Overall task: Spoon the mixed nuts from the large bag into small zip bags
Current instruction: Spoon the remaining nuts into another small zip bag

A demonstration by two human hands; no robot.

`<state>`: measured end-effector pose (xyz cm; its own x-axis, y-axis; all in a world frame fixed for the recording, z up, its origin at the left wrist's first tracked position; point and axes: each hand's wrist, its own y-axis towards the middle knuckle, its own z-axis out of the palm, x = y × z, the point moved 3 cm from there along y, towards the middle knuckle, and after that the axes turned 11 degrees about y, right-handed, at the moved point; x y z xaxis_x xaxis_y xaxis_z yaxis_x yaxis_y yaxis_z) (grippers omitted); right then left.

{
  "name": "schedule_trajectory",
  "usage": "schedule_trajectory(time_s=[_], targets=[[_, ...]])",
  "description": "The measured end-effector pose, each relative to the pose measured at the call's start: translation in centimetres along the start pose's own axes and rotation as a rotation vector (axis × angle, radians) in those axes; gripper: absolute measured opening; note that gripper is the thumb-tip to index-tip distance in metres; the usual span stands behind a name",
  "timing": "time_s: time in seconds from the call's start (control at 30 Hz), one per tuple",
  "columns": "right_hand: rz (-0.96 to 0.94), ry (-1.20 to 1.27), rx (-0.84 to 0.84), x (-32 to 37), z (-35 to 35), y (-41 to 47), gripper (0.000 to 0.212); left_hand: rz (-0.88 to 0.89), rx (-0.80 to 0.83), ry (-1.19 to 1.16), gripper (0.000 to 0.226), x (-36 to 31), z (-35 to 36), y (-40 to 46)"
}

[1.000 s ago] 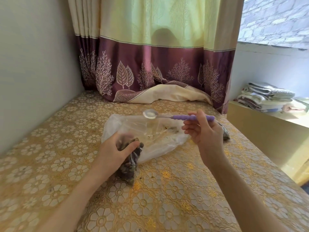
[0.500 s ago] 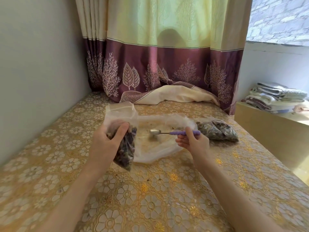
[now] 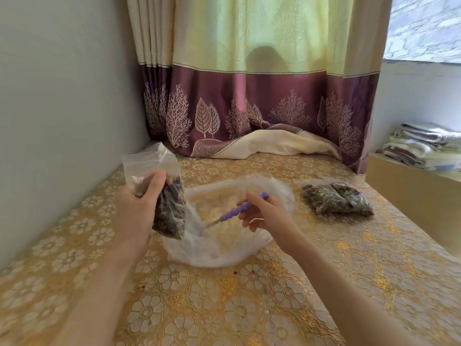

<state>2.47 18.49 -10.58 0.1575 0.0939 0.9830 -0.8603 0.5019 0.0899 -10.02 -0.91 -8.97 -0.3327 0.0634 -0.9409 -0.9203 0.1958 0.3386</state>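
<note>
My left hand (image 3: 136, 213) grips a small clear zip bag (image 3: 166, 201), upright and lifted off the table, its lower half dark with mixed nuts. A large clear bag (image 3: 232, 243) lies flat and open on the table just right of it; I see almost no nuts inside. My right hand (image 3: 265, 212) pinches the purple handle of a spoon (image 3: 237, 211), which slants down to the left with its bowl low inside the large bag, blurred behind the plastic. A filled small bag (image 3: 336, 198) lies to the right.
The table (image 3: 224, 308) has a gold floral cover. A grey wall (image 3: 62, 121) runs along the left. A yellow and purple curtain (image 3: 262, 108) hangs behind, its hem on the table. A low shelf with folded cloths (image 3: 424, 146) stands at the right.
My left hand has lifted the small bag higher and upright. The spoon has gone from level above the large bag to slanted down, its bowl dipped into that bag.
</note>
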Motion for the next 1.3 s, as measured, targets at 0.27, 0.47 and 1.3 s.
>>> schedule_trajectory(time_s=[0.27,0.47,1.3], targets=[[0.008,-0.008,-0.069,1.1,-3.0,-1.2,0.031,0.030,0.231,0.120,0.022,-0.3,2.7,-1.7],[-0.094,0.050,-0.355,0.7,-5.6,-1.7,0.040,0.101,0.332,0.295,0.010,0.7,4.1,-2.5],[-0.332,-0.022,-0.768,-1.1,-8.0,-2.1,0.036,0.120,0.369,0.662,0.015,3.6,4.7,-2.4]])
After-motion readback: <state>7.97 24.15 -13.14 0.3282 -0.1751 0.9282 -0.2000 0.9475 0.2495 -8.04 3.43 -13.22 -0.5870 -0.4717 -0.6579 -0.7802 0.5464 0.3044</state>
